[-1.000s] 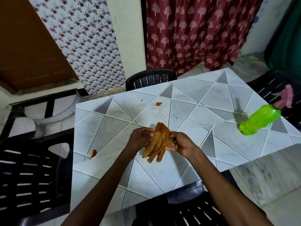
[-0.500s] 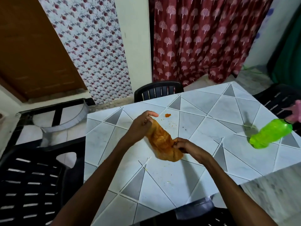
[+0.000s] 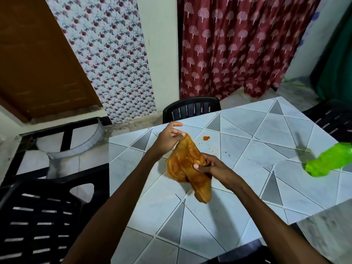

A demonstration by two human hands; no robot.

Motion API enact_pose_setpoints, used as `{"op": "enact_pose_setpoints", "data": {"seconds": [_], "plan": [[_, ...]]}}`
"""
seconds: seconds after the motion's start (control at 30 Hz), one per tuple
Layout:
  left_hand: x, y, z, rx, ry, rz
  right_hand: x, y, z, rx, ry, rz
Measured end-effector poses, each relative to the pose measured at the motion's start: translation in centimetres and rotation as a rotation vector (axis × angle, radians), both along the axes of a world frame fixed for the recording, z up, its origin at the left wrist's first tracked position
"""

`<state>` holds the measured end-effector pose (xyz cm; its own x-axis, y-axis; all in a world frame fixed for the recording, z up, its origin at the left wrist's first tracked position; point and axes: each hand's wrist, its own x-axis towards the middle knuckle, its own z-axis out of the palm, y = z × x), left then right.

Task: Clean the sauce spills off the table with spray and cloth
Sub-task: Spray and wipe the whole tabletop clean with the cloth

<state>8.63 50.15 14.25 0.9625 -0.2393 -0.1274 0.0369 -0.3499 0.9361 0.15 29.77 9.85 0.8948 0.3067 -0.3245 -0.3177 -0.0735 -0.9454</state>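
Stained orange cloth (image 3: 184,164) held over table (image 3: 247,197). Left hand (image 3: 167,138) fingers pinch cloth's top corner; right hand (image 3: 215,168) fingers curl round its middle. Sauce spill (image 3: 206,138) just beyond cloth; green spray bottle (image 3: 327,161) well right of cloth.

cloth (image 3: 187,164) over table (image 3: 247,187) middle, held between both hands: left hand (image 3: 167,138) at its far top end, right hand (image 3: 213,166) on its right side. spill (image 3: 206,138) on table just right of cloth top, behind right hand. bottle (image 3: 329,162) at table's right edge, well apart from cloth. far chair (image 3: 191,108) behind table, left chair (image 3: 38,216) beside table's left edge. curtain (image 3: 238,44) behind far chair.
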Motion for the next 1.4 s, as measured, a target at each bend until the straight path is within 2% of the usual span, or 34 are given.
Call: {"op": "enact_pose_setpoints", "data": {"seconds": [0.1, 0.2, 0.27, 0.33, 0.4, 0.47, 0.7, 0.77, 0.9, 0.97, 1.07, 1.2, 1.3, 1.4], "plan": [[-0.1, 1.9, -4.5, -0.035, 0.269, 0.07, 0.2, 1.2, -0.3, 0.127, 0.089, -0.059], [-2.7, 3.2, -9.0, -0.134, 0.62, 0.017, 0.1, 1.8, -0.7, 0.244, 0.213, -0.114], [-4.4, 3.5, -11.1, -0.341, 0.76, 0.006, 0.0, 2.1, -1.4, 0.3, 0.282, -0.138], [-5.9, 3.6, -12.1, -0.659, 0.899, 0.1, -0.2, 2.4, -2.0, 0.358, 0.341, -0.189], [-6.8, 3.6, -12.7, -0.85, 0.943, 0.2, -0.1, 2.6, -2.8, 0.432, 0.393, -0.249], [-7.4, 3.6, -13.1, -0.915, 0.917, 0.247, -0.2, 2.7, -3.1, 0.51, 0.44, -0.302], [-7.7, 3.0, -13.3, -1.136, 0.882, 0.166, -0.4, 3.6, -3.5, 0.543, 0.493, -0.35], [-7.6, 2.8, -14.0, -1.094, 0.901, 0.137, 0.0, 3.8, -4.0, 0.425, 0.452, -0.386], [-7.4, 2.7, -13.8, -0.875, 0.846, 0.074, 0.5, 3.5, -4.7, -0.075, 0.323, -0.541], [-7.2, 2.9, -14.3, -0.767, 0.806, 0.106, 0.5, 3.1, -4.8, -0.189, 0.299, -0.548], [-6.6, 2.9, -14.6, -0.565, 0.758, 0.191, 0.3, 2.6, -5.2, -0.238, 0.355, -0.492], [-5.9, 2.7, -13.4, -0.311, 0.549, 0.144, -0.2, 2.0, -5.6, -0.181, 0.396, -0.523], [-6.3, 2.6, -12.3, -0.203, 0.382, 0.11, -0.7, 1.6, -4.7, -0.106, 0.336, -0.545], [-7.2, 1.9, -10.7, -0.042, 0.192, 0.16, -1.2, 0.5, -4.3, -0.091, 0.232, -0.466]]}}
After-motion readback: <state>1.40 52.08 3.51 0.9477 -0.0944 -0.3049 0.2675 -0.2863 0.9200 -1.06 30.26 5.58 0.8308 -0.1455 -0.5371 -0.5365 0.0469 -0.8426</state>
